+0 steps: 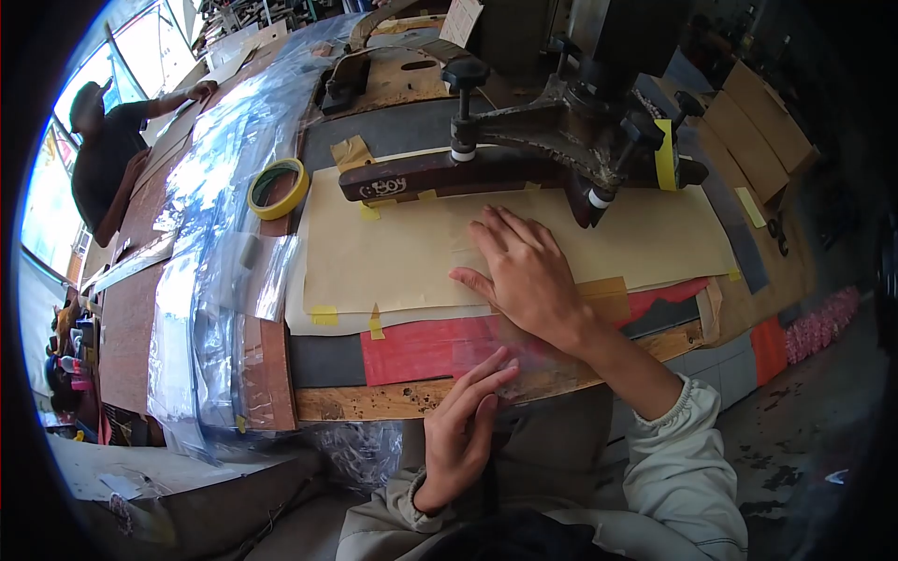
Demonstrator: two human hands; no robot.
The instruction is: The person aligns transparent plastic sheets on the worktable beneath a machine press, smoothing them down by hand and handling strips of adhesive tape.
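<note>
My right hand (pixel 528 266) lies flat with spread fingers on a cream paper sheet (pixel 393 252), close to the dark clamp bar (pixel 505 173) that presses across the sheet's far side. Below it, my left hand (pixel 460 430) is by the table's front edge, its fingers stretched out beside a clear plastic film (pixel 552 374). Whether the fingertips touch the film cannot be made out. Red material (pixel 412 351) shows under the paper along the front. Bits of yellow tape (pixel 376 323) stick to the paper's edges, and a brown tape strip (pixel 605 297) lies by my right wrist.
A yellow tape roll (pixel 279 189) sits left of the paper, beside piled clear plastic sheets (pixel 220 215). A metal press arm with black knobs (pixel 468 73) stands over the bar. Scissors (pixel 777 236) lie far right. Another person (pixel 117 154) works at the upper left.
</note>
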